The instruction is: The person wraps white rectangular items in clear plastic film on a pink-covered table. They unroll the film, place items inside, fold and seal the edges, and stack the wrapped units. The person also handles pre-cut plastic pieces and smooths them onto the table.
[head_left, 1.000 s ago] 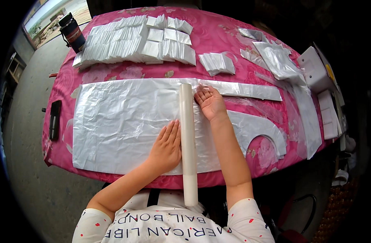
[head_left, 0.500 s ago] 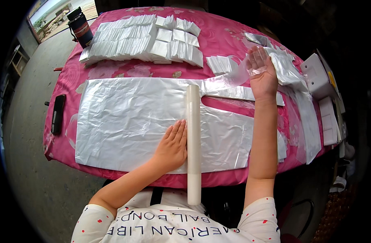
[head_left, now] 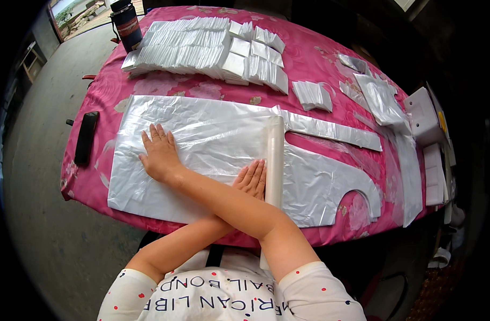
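Tablecloth of pink, flower-printed fabric spreads beneath everything we handle. White, apron-shaped plastic film lies on it, under our right hand and left hand, with a long strap and a curved cutout reaching to the right of our grip. Beyond both hands sits a wide block of folded white packets. A long, pale, smooth cylindrical roll lies across the film just right of the left hand, partly hidden by our right forearm, which crosses over the left one. Our right hand is palm down, fingers and thumb spread on the film; the left lies flat along the roll's edge, fingers nearly pressed together. Neither visibly pinches anything; how hard they press we cannot tell. Left of the right hand lies a flat, black, rectangular device.

We judge the step in hand to be smoothing the film beside the roll; the next move seems to call for an even palm and a steady left hand against the roll.

Half a second earlier, our right hand is raised well right of the roll, clear film at its fingers; now it rests left of the roll without it, arms crossed. The left hand keeps its place.
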The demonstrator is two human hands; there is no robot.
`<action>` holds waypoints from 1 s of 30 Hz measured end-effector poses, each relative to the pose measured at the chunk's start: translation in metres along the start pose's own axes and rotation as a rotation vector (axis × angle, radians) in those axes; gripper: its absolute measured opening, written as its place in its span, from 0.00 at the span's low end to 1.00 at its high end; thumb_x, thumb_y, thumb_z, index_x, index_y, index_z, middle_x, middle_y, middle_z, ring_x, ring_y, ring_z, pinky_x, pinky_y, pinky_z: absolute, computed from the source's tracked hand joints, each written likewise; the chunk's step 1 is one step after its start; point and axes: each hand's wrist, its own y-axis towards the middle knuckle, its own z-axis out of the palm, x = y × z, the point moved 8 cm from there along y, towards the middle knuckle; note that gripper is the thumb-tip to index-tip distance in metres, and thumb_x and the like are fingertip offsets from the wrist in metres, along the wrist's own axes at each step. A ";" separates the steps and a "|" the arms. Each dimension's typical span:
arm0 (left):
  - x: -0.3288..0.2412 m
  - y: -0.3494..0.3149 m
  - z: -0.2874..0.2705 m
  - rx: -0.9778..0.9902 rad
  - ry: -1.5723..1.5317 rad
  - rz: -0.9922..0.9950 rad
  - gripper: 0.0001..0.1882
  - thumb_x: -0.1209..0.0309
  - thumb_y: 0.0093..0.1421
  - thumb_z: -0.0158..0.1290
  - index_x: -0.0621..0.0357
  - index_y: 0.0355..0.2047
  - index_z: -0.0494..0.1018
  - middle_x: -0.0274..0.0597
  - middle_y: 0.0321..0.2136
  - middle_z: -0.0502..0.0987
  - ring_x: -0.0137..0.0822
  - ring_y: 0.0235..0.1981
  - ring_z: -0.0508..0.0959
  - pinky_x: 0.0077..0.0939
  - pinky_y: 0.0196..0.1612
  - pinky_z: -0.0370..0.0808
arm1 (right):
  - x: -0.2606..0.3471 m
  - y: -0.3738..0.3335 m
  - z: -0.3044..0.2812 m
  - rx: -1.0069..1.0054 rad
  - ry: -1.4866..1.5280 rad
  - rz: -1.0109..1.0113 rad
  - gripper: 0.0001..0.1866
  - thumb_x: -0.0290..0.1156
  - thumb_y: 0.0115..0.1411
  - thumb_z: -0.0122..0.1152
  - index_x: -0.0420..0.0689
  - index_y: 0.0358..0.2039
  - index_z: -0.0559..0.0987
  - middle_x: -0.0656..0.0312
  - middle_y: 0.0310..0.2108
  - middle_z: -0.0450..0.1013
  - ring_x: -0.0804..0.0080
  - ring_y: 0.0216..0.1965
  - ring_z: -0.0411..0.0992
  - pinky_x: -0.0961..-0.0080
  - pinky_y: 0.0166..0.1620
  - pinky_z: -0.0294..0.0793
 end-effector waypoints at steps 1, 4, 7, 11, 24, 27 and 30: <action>0.002 0.000 0.000 0.000 0.016 -0.007 0.28 0.66 0.60 0.37 0.75 0.56 0.56 0.59 0.59 0.56 0.50 0.63 0.53 0.42 0.63 0.48 | 0.009 -0.007 0.002 0.123 0.013 0.053 0.34 0.43 0.60 0.48 0.39 0.62 0.53 0.43 0.63 0.46 0.50 0.65 0.41 0.58 0.65 0.37; 0.003 -0.003 -0.002 -0.043 0.016 -0.019 0.27 0.66 0.60 0.37 0.74 0.56 0.56 0.59 0.59 0.56 0.49 0.63 0.52 0.42 0.63 0.48 | 0.033 -0.046 -0.034 0.252 0.252 -0.096 0.33 0.43 0.59 0.50 0.39 0.60 0.57 0.46 0.63 0.49 0.50 0.65 0.43 0.60 0.64 0.43; 0.004 -0.005 -0.009 -0.100 -0.114 -0.068 0.26 0.68 0.60 0.37 0.73 0.56 0.56 0.59 0.59 0.56 0.50 0.63 0.52 0.42 0.63 0.48 | 0.014 -0.107 -0.114 -0.017 0.152 -0.315 0.26 0.38 0.57 0.54 0.40 0.54 0.66 0.51 0.59 0.58 0.53 0.62 0.52 0.63 0.61 0.53; 0.005 -0.002 -0.012 0.094 -0.399 -0.054 0.34 0.66 0.54 0.39 0.74 0.59 0.50 0.62 0.61 0.49 0.53 0.64 0.47 0.45 0.64 0.42 | -0.059 -0.188 -0.182 -0.117 -0.223 -0.289 0.24 0.38 0.56 0.55 0.40 0.52 0.69 0.52 0.56 0.62 0.54 0.58 0.59 0.62 0.58 0.59; 0.071 -0.047 -0.114 -0.213 -0.558 -0.160 0.39 0.76 0.51 0.46 0.69 0.62 0.42 0.57 0.62 0.46 0.53 0.64 0.46 0.39 0.64 0.44 | -0.088 -0.207 -0.142 0.170 -0.388 -0.270 0.37 0.61 0.59 0.36 0.47 0.60 0.60 0.59 0.64 0.50 0.59 0.66 0.43 0.61 0.65 0.39; 0.120 -0.090 -0.145 -0.286 -0.585 -0.340 0.33 0.73 0.57 0.42 0.66 0.62 0.45 0.53 0.62 0.49 0.46 0.64 0.48 0.37 0.64 0.45 | -0.041 -0.162 -0.102 0.180 -0.367 -0.398 0.35 0.58 0.60 0.37 0.46 0.60 0.60 0.59 0.63 0.51 0.60 0.66 0.41 0.59 0.65 0.36; 0.157 -0.141 -0.171 -0.428 -0.728 -0.537 0.27 0.65 0.64 0.35 0.62 0.62 0.49 0.47 0.62 0.53 0.41 0.63 0.52 0.37 0.63 0.49 | 0.036 -0.130 -0.051 0.305 -0.067 -0.613 0.34 0.55 0.61 0.38 0.45 0.60 0.59 0.55 0.63 0.51 0.56 0.66 0.42 0.57 0.64 0.40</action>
